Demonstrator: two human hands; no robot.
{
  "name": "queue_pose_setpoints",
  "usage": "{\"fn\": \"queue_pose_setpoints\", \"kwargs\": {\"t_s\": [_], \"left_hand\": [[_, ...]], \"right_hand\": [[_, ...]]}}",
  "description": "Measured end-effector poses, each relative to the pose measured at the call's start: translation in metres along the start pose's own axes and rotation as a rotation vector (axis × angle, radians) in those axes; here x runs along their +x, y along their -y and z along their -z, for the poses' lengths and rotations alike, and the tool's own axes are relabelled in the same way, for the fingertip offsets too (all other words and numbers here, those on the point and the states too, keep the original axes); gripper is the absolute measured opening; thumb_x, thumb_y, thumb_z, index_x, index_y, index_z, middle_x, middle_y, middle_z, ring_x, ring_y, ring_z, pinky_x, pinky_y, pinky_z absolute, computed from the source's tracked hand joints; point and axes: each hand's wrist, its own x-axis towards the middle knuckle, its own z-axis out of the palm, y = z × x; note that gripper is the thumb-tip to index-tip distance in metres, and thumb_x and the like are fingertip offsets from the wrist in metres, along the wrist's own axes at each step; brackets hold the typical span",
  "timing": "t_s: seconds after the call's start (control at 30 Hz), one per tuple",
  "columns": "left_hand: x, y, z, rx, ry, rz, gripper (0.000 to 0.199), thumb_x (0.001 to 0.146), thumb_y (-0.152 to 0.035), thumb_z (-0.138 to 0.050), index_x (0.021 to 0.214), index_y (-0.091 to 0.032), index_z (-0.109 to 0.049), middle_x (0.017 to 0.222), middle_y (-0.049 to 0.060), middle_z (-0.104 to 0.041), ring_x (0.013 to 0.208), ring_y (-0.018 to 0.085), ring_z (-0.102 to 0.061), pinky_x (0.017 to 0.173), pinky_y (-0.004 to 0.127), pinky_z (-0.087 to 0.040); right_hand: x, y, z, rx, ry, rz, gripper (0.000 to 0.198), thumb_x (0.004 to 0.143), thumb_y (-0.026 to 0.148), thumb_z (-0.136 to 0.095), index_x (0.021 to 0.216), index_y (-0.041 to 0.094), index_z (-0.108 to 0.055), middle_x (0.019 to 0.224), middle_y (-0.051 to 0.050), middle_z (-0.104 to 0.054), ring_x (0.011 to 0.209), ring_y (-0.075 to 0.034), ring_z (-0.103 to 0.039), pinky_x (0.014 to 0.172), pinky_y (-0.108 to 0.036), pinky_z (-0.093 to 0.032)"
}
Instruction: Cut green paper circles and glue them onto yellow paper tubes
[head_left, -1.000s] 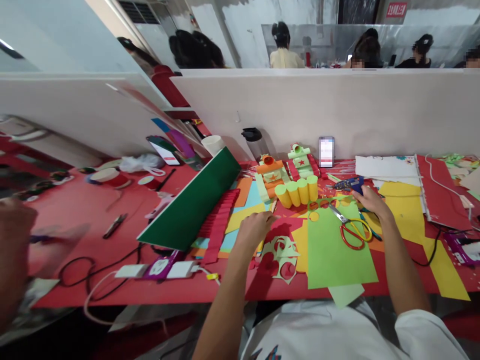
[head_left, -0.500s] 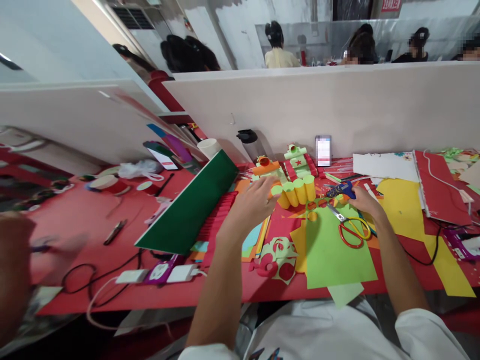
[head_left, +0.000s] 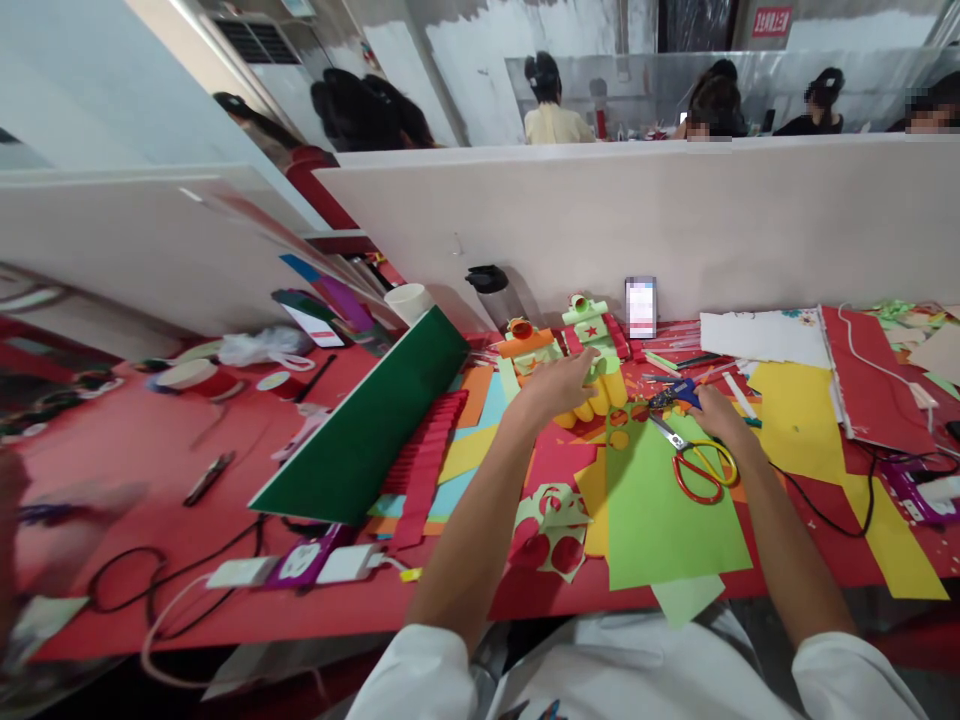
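Observation:
My right hand (head_left: 716, 412) is closed round the blue handles of a pair of pliers (head_left: 671, 395), whose dark jaws point left towards a row of yellow paper tubes (head_left: 611, 393). Over the left part of that row reaches my left hand (head_left: 555, 388), fingers stretched out to the right; it hides some tubes, and whether it touches them I cannot tell. Behind it stand two paper models, one with an orange tube (head_left: 527, 343), the other light green with a red star (head_left: 592, 328). Scissors (head_left: 697, 465) with red and yellow handles lie on a green sheet (head_left: 664, 535).
A dark green board (head_left: 360, 430) leans on the left, beside red folded paper (head_left: 431, 450). A bottle (head_left: 491, 290) and a phone (head_left: 640, 308) stand by the partition. Yellow sheets (head_left: 799, 415) lie right; a power strip (head_left: 307, 560) and cables are front left.
My left hand has moved right, from beside the yellow tubes to over them. The right hand keeps the pliers in nearly the same place. The view has shifted slightly.

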Motion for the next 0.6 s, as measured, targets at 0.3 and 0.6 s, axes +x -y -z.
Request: {"fn": "queue_pose_setpoints", "kwargs": {"t_s": [0.3, 0.6], "left_hand": [[-0.049, 0.033, 0.012, -0.48, -0.355, -0.089, 0.067, 0.09, -0.053, -0.069, 0.146, -0.022, -0.049, 0.126, 0.011, -0.07, 0.107, 0.028, -0.069, 0.09, 0.037, -0.053], [-0.051, 0.052, -0.045, -0.979, -0.43, -0.238, 0.067, 0.081, -0.053, -0.083, 0.135, -0.023, -0.057, 0.14, 0.015, -0.061, 0.128, 0.029, -0.063, 0.106, 0.039, -0.052]], "right_hand": [[-0.013, 0.006, 0.021, 0.024, -0.115, 0.051, 0.05, 0.087, 0.031, -0.077, 0.131, 0.014, -0.06, 0.133, -0.021, -0.063, 0.127, -0.036, -0.058, 0.107, -0.047, -0.046], [-0.035, 0.083, 0.016, 0.78, -0.035, 0.489, 0.075, 0.086, 0.042, -0.08, 0.154, 0.031, -0.049, 0.152, -0.012, -0.056, 0.111, -0.025, -0.067, 0.085, -0.037, -0.061]]}}
